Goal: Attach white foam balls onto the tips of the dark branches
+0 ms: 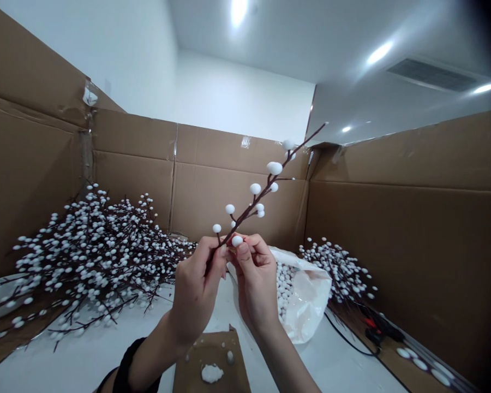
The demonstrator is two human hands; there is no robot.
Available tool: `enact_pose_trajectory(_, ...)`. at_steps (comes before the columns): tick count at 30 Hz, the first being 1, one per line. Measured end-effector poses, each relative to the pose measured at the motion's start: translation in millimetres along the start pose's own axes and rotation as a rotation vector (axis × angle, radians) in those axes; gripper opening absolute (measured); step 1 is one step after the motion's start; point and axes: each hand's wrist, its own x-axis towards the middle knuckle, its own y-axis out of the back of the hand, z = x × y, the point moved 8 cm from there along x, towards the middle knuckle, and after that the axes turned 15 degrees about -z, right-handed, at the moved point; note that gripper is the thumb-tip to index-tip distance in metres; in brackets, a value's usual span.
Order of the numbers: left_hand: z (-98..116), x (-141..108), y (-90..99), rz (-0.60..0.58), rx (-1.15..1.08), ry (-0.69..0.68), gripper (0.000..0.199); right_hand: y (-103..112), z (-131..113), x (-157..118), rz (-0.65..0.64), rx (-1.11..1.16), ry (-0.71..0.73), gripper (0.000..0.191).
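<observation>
My left hand (200,284) grips the lower part of a dark brown artificial berry branch (251,206), which slants up to the right. White berries sit on several of its side twigs, while its top end and one right-hand twig show only tiny pale tips. Close beside it, my right hand (256,278) pinches a white berry (237,240) between thumb and fingers, against the branch's lower part. Whether that berry is seated on a twig is hidden by the fingers. Below my hands lies a piece of cardboard (213,355) with a blob of white paste (211,373) on it.
A large heap of berry branches (106,251) fills the left side. An open white plastic bag (311,295) of loose berries stands right of my hands, before another bunch (339,270). A black cable (347,341) runs at right. Cardboard walls (229,180) enclose the white table (147,344).
</observation>
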Motion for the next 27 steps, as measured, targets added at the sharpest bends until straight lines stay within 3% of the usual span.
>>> enact_pose_trajectory(27, 0.8, -0.7, -1.4, 0.029, 0.050, 0.016, 0.016, 2.9, 1.4, 1.0, 0.000, -0.095, -0.033, 0.017)
